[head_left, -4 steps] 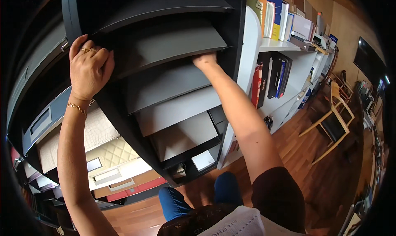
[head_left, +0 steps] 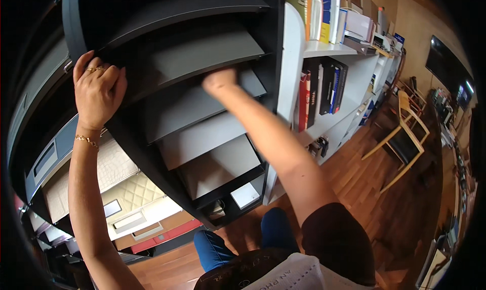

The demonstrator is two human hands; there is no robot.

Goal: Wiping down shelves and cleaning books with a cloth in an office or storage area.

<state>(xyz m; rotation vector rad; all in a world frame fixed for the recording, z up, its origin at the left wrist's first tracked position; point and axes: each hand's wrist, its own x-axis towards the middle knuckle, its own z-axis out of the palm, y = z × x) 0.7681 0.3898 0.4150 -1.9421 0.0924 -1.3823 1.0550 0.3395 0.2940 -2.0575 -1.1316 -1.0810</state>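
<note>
A black shelf unit (head_left: 132,144) holds several slanted grey boards, one above another. My left hand (head_left: 98,91), with rings and a gold bracelet, grips the unit's left front edge near the top. My right hand (head_left: 220,81) is blurred and reaches into the gap between the upper grey board (head_left: 202,52) and the grey board below it (head_left: 185,107). Its fingers are hidden in the blur, so I cannot tell whether it holds anything. Two more grey boards (head_left: 217,166) lie lower down.
A white bookcase (head_left: 291,62) with upright books (head_left: 324,87) stands right of the black unit. Cream quilted and textured sample boards (head_left: 126,194) lean at the left. A wooden chair (head_left: 405,133) stands on the wood floor (head_left: 364,188). My blue-jeaned knee (head_left: 273,229) is below.
My right hand has shifted a little to the left along the shelf gap and is now blurred. My left hand keeps its grip on the unit's edge.
</note>
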